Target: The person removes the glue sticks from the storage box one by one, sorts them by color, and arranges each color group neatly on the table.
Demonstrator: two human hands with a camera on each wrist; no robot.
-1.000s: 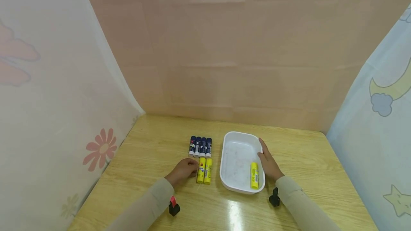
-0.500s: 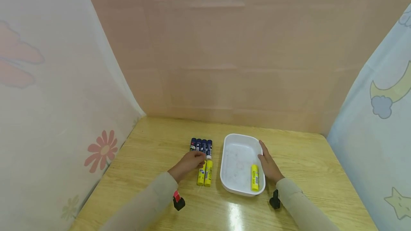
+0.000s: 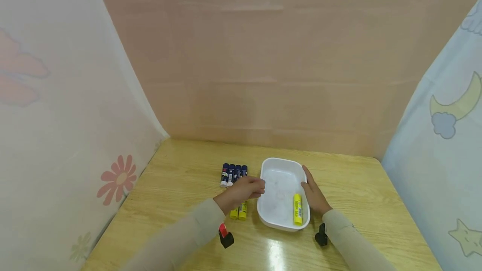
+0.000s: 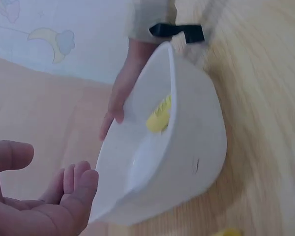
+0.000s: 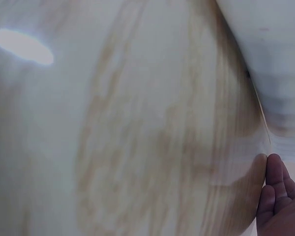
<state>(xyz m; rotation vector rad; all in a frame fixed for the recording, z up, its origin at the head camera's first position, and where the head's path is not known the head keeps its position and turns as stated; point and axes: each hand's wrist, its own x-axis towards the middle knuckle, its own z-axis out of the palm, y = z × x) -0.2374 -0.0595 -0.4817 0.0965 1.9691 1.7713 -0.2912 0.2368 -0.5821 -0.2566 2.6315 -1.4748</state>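
The left hand hovers at the left rim of the white tray, fingers loosely curled and, as far as the blurred wrist view shows, holding nothing. The right hand lies flat-fingered against the right rim. The tray sits mid-table, so a careless left wrist could scatter the yellow glue sticks beneath it

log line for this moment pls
left hand: open, empty, at left rim of white plastic tray | right hand: flat against right rim | tray holds one yellow glue stick
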